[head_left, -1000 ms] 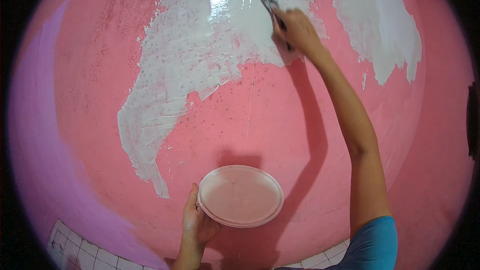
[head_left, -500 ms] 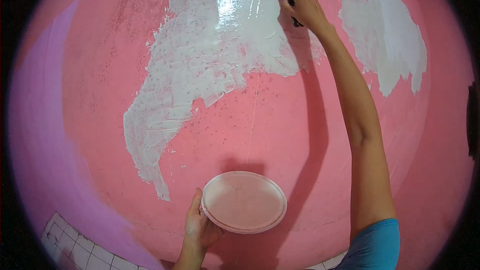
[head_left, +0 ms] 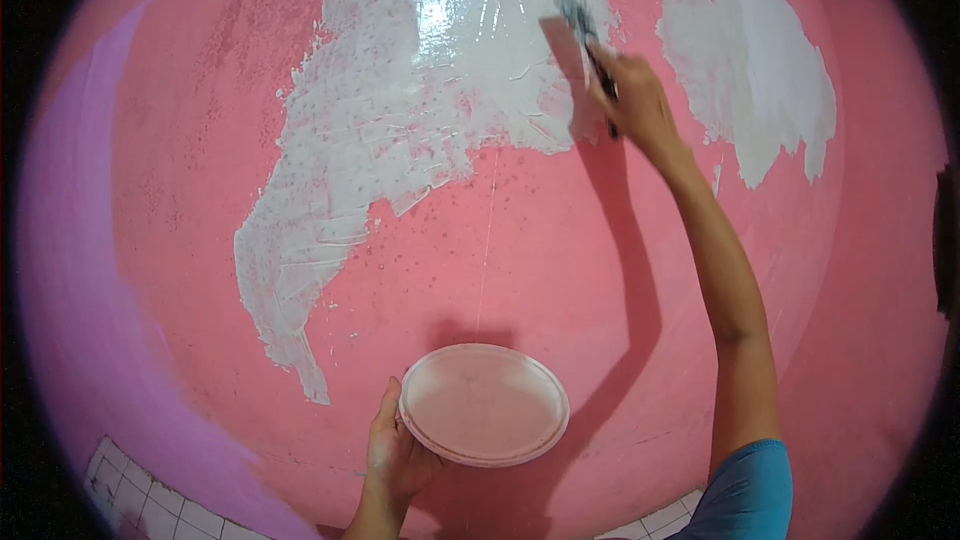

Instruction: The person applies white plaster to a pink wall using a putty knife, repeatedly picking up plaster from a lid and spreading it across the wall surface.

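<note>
My right hand (head_left: 640, 100) is closed around the dark handle of a putty knife (head_left: 576, 16). Its blade, smeared with white and blurred by motion, is at the right part of a large patch of wet white filler (head_left: 400, 90) on the pink wall (head_left: 500, 270). Whether the blade touches the wall, I cannot tell. Low in the view, my left hand (head_left: 395, 455) grips the left edge of a round, pale plastic lid or shallow dish (head_left: 484, 405), thumb at the rim and fingers partly hidden beneath. No filler is plainly visible on it.
Another patch of white filler (head_left: 755, 80) lies on the wall to the right. A purple painted band (head_left: 75, 270) runs down the left side. White tiles (head_left: 150, 500) show at the lower left, and more tiles (head_left: 665, 520) at the bottom right. Dark spots mark the pink below the filler.
My right hand and the putty knife have come down the wall and slightly to the right. The left hand still holds the lid or dish in nearly the same place.
</note>
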Tool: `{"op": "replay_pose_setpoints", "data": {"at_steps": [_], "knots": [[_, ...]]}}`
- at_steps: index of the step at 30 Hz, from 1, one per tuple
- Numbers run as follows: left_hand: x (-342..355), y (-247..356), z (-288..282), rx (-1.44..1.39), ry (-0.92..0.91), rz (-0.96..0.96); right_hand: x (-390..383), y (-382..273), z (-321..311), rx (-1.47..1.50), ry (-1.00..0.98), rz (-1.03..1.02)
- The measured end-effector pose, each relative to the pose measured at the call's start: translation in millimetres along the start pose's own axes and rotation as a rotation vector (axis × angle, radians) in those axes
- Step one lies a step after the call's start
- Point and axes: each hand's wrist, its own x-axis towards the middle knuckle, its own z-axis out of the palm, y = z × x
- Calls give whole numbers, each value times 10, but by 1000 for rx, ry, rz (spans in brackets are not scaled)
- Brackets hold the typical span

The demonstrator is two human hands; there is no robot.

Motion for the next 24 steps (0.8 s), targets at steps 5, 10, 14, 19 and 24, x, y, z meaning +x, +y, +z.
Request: {"op": "replay_pose_setpoints", "data": {"at_steps": [5, 10, 14, 19, 24], "knots": [[-20, -25, -6, 43, 20, 17, 1079, 413, 338, -92, 14, 14], [-87, 7, 28, 53, 56, 0, 1136, 306, 565, -107, -27, -10], [-186, 84, -95, 73, 69, -18, 357, -300, 666, -63, -77, 41], [-253, 179, -144, 46, 18, -59, 180, -728, 211, -71, -154, 145], [-235, 189, -133, 44, -1, -74, 1069, 2, 302, -89, 37, 95]]}}
